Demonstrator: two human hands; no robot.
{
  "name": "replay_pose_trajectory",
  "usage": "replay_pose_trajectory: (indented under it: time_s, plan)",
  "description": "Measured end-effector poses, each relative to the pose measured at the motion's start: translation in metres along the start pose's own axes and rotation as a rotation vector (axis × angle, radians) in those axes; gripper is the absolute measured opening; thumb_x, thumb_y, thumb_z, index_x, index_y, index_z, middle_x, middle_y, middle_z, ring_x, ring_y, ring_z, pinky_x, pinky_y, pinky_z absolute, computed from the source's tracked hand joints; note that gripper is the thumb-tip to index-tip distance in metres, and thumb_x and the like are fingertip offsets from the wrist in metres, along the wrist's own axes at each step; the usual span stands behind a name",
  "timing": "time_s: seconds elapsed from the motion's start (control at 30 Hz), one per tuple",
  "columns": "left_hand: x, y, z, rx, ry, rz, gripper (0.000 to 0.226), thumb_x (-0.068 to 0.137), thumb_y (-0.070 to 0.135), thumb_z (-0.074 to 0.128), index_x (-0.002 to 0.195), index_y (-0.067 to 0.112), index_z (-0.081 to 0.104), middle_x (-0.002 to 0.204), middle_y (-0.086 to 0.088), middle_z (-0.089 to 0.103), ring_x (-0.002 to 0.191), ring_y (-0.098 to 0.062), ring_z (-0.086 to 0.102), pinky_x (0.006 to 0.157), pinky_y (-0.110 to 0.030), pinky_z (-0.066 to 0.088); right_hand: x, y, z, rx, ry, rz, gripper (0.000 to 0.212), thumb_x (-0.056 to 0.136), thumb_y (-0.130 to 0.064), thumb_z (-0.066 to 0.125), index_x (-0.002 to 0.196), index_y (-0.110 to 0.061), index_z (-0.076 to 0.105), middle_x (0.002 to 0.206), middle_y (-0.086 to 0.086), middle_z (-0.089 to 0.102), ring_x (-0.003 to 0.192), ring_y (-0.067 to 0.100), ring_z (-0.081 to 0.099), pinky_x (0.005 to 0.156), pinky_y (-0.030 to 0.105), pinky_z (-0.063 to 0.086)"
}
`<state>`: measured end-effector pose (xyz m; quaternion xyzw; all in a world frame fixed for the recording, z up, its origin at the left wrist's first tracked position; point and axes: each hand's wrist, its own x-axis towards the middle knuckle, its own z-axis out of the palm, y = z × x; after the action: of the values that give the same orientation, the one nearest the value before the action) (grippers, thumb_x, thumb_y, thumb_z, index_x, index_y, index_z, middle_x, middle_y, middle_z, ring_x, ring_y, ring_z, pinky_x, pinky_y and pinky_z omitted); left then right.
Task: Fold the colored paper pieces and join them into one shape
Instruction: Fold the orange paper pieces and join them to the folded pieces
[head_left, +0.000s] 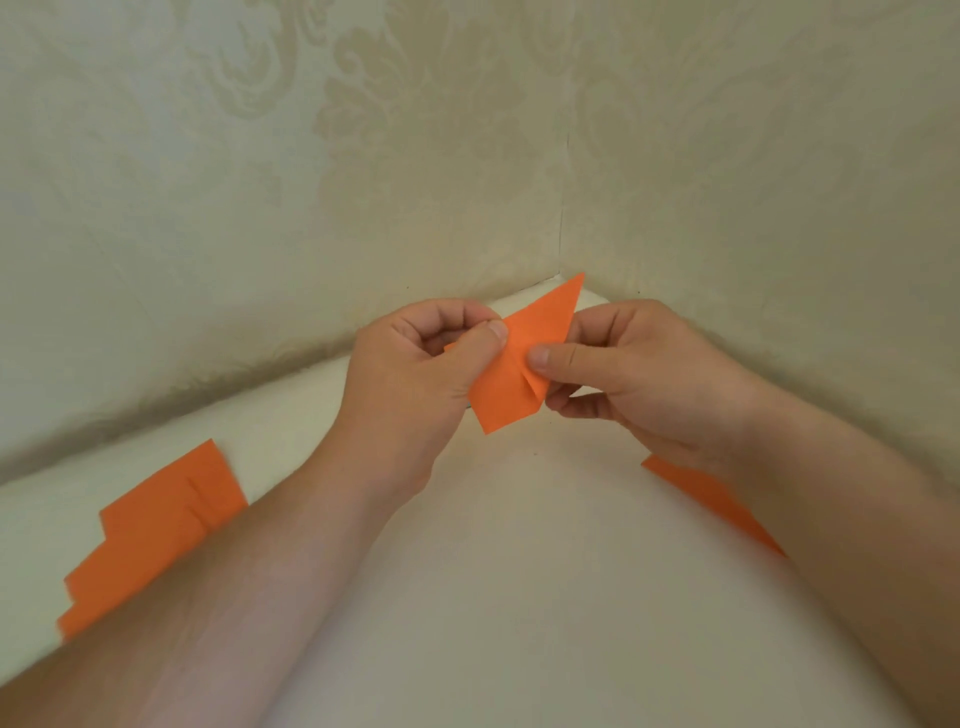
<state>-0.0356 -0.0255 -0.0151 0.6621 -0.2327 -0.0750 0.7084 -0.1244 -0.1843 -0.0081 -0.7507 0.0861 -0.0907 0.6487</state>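
Note:
A folded orange paper piece (511, 374) is held above the white table, one point tipped up toward the wall corner. My left hand (415, 374) pinches its left edge between thumb and curled fingers. My right hand (639, 374) pinches its right side, thumb on top near a crease. Several flat orange paper pieces (156, 530) lie overlapped on the table at the left, partly under my left forearm. Another orange piece (711, 499) lies at the right, mostly hidden by my right forearm.
The white table (519, 571) fits into a corner between two walls covered with pale patterned wallpaper (363, 156). The walls meet just behind the held paper.

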Motion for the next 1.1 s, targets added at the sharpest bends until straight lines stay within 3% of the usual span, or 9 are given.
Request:
replay_pose_trajectory:
  time_s: [0.2,0.43,0.57,0.63,0.73,0.87,0.93,1.0,1.1]
  plan:
    - [0.003,-0.001,-0.001,-0.061,0.033,-0.016,0.005,0.093,0.009,0.071,0.088,0.011,0.073,0.075,-0.001,0.071,0.071,-0.019,0.063,0.074,-0.04,0.055,-0.001,0.002,0.003,-0.049,-0.04,-0.004,0.023,0.095,-0.031,0.068,0.078,-0.017,0.075,0.078,-0.001,0.071,0.072,0.012,0.065,0.081,0.037,0.056]
    - [0.004,-0.003,-0.001,-0.119,0.037,-0.056,0.007,0.095,0.01,0.068,0.096,0.004,0.072,0.081,-0.006,0.07,0.073,-0.019,0.063,0.074,-0.039,0.055,0.002,0.004,0.006,-0.132,0.025,-0.089,0.03,0.096,-0.026,0.07,0.079,-0.001,0.069,0.07,0.002,0.068,0.067,0.015,0.063,0.08,0.046,0.058]
    - [0.005,-0.004,-0.002,-0.118,0.035,-0.058,0.009,0.096,0.011,0.069,0.097,0.004,0.073,0.082,-0.008,0.071,0.073,-0.021,0.064,0.073,-0.041,0.054,-0.001,0.003,0.003,-0.187,-0.001,-0.098,0.025,0.093,-0.032,0.072,0.083,-0.01,0.073,0.072,-0.005,0.07,0.069,0.012,0.065,0.081,0.048,0.059]
    - [0.005,-0.005,-0.002,-0.102,0.046,-0.039,0.005,0.095,0.011,0.07,0.092,0.008,0.074,0.079,-0.003,0.072,0.072,-0.019,0.064,0.073,-0.041,0.054,-0.001,0.003,0.001,-0.197,-0.007,-0.099,0.025,0.087,-0.034,0.077,0.083,-0.01,0.073,0.072,0.0,0.07,0.069,0.015,0.065,0.078,0.046,0.057]
    - [0.003,-0.003,-0.002,-0.075,0.052,-0.007,0.005,0.093,0.01,0.072,0.089,0.012,0.074,0.076,0.0,0.072,0.071,-0.015,0.065,0.07,-0.034,0.056,0.001,0.005,0.0,-0.193,-0.001,-0.105,0.028,0.081,-0.03,0.083,0.075,-0.007,0.069,0.068,0.006,0.069,0.068,0.019,0.062,0.074,0.043,0.053]
    - [0.001,-0.001,-0.002,0.027,0.061,0.105,0.009,0.091,0.008,0.074,0.086,0.016,0.074,0.072,0.003,0.07,0.063,-0.008,0.061,0.057,-0.021,0.05,-0.002,-0.002,-0.002,-0.124,-0.04,-0.049,0.033,0.067,-0.044,0.082,0.081,-0.014,0.074,0.074,0.005,0.069,0.071,0.016,0.064,0.074,0.036,0.055]
    - [0.002,-0.002,-0.004,0.105,0.053,0.165,0.014,0.089,0.01,0.076,0.083,0.021,0.074,0.071,0.009,0.069,0.063,-0.005,0.059,0.059,-0.02,0.05,-0.002,-0.006,-0.005,-0.056,-0.012,-0.027,0.029,0.077,-0.039,0.079,0.084,-0.011,0.073,0.083,0.011,0.071,0.07,0.015,0.063,0.072,0.032,0.054]
    - [0.001,-0.003,-0.004,0.162,0.038,0.203,0.017,0.089,0.011,0.077,0.08,0.025,0.073,0.072,0.013,0.069,0.062,-0.004,0.057,0.06,-0.02,0.048,-0.002,-0.008,-0.007,-0.034,0.016,-0.023,0.017,0.088,-0.023,0.076,0.078,-0.011,0.069,0.078,0.008,0.07,0.067,0.015,0.062,0.07,0.032,0.051]
    - [-0.001,0.0,-0.002,0.093,0.029,0.178,0.013,0.093,0.012,0.072,0.091,0.024,0.071,0.064,0.014,0.062,0.06,-0.004,0.053,0.058,-0.019,0.045,-0.002,-0.008,-0.005,-0.013,0.042,-0.025,0.022,0.088,-0.016,0.075,0.069,-0.015,0.065,0.072,0.003,0.066,0.065,0.016,0.06,0.069,0.033,0.049]
